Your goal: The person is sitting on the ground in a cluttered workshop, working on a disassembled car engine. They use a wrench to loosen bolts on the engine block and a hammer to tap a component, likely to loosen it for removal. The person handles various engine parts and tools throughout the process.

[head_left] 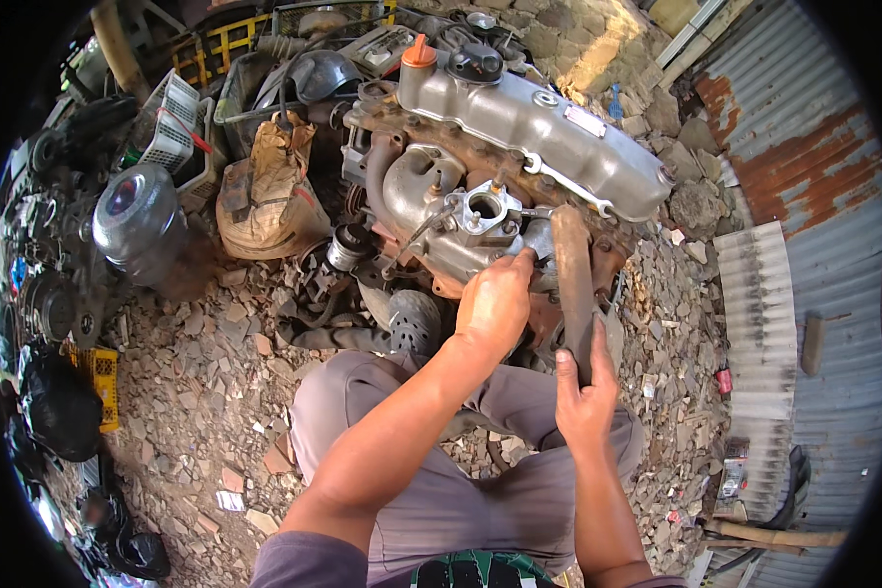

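A grey metal engine (461,176) lies in front of me, with a long silver valve cover (534,122) on its far side. An open-ended wrench (563,184) rests along that cover's near edge. My right hand (588,392) grips the lower end of a thick brown wooden bar (572,284), thumb and forefinger along it. The bar's top reaches the engine's near right side. My left hand (495,306) is closed against the manifold, just below a square flange (484,208) with a round hole. What its fingers hold, if anything, is hidden.
Left of the engine stand a worn brown sack (269,196) and a clear plastic jug (135,220). White baskets (171,122) and piled parts fill the far left. Broken stone and tile cover the ground. A rusty corrugated sheet wall (804,176) runs along the right.
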Motion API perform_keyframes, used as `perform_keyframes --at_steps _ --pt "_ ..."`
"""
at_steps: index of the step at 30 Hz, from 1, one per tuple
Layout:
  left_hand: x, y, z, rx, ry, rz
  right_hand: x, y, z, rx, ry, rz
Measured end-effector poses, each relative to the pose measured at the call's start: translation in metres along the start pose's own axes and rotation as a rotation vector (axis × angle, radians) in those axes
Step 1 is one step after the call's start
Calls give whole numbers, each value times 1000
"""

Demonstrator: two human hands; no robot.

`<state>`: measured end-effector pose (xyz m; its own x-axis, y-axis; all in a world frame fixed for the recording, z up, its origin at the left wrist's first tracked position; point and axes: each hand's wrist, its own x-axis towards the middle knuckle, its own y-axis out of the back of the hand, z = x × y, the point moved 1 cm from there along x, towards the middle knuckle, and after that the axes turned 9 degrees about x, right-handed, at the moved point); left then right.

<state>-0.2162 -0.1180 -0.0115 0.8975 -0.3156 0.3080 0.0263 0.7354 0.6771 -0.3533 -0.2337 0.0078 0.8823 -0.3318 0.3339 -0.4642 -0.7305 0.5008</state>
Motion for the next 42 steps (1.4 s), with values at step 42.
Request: perform_keyframes --at_steps 42 --pt "0 -5 -5 -6 -28 49 4 3 -9 130 -63 -15"
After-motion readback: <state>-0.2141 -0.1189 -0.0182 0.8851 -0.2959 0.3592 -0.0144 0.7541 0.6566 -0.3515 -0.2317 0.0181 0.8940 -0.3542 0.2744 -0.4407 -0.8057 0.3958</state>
